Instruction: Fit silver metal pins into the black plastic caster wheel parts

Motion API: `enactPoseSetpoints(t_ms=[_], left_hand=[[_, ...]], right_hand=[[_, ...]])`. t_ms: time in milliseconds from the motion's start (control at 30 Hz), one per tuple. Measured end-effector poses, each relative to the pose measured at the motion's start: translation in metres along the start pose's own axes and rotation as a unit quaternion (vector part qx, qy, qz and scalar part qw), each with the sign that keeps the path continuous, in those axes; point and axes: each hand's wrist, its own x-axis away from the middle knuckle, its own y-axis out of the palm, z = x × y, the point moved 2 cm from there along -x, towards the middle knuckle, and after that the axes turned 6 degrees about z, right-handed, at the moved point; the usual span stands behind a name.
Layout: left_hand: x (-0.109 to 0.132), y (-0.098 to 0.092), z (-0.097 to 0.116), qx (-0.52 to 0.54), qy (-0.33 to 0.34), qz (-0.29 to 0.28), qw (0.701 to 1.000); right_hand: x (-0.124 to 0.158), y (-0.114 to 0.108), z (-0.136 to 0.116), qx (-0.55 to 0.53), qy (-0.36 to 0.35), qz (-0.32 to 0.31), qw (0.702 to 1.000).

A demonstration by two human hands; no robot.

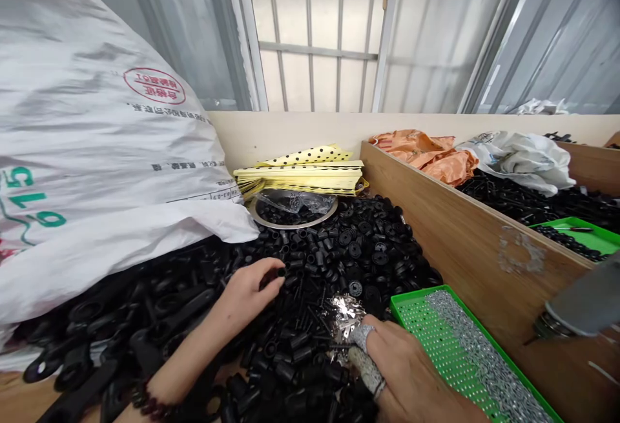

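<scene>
My left hand (252, 290) is above the black parts, its thumb and forefinger closed around a small black tubular piece (281, 272). To the right, my right hand (402, 361) reaches into a little heap of shiny flat metal clips (346, 312). Grey wrapping covers two of its fingers, which are bent close together at the heap; whatever lies between their tips is hidden. Black cylindrical sleeves (293, 349) lie loose below and between both hands. Dark screws (307, 310) are scattered near the clips, and round black knobs (380, 248) are piled behind them.
A green perforated tray (421, 319) of small silvery screws stands right of my right hand. A power driver's grey body (588, 297) hangs at the far right by a wooden divider (465, 223). A big white sack (111, 119) leans at left; a metal bowl (259, 215) sits behind.
</scene>
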Motion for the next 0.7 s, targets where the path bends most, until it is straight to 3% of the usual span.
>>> enactPoseSetpoints(t_ms=[167, 333, 567, 700], left_hand=[[0.027, 0.008, 0.056, 0.181, 0.001, -0.027, 0.983], [0.043, 0.007, 0.088, 0.267, 0.023, -0.045, 0.962], [0.056, 0.016, 0.078, 0.28, 0.01, -0.077, 0.957], [0.061, 0.02, 0.067, 0.306, 0.053, -0.06, 0.949]], right_hand=[[-0.004, -0.011, -0.005, -0.029, -0.018, 0.072, 0.997], [-0.008, -0.018, -0.01, -0.017, -0.004, 0.056, 0.998], [0.01, -0.014, -0.016, 0.089, -0.026, 0.025, 0.995], [0.013, -0.013, -0.022, 0.168, -0.051, 0.03, 0.984]])
